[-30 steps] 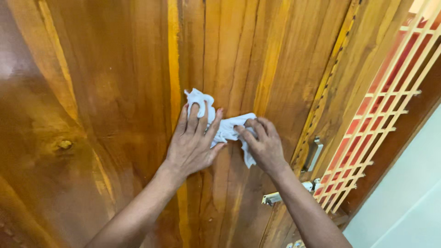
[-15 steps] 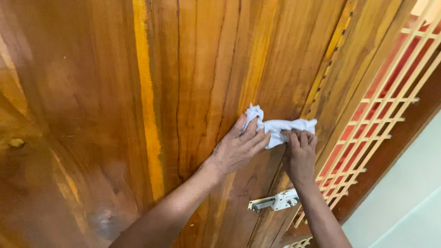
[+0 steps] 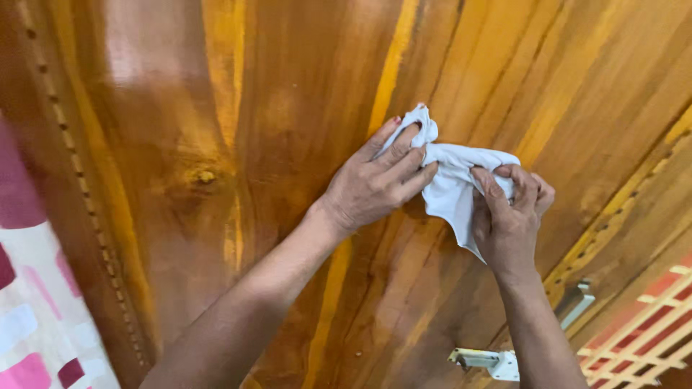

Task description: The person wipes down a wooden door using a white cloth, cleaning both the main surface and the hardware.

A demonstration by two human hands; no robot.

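While a white cloth [image 3: 454, 184] is pressed flat against the wooden door [image 3: 238, 144], its long axis is stretched sideways between both hands: one end is pinned under the left hand [image 3: 375, 187], the other clenched in the right hand [image 3: 508, 216].

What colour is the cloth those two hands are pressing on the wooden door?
White, plain with no pattern; the cloth shows best in the head view.
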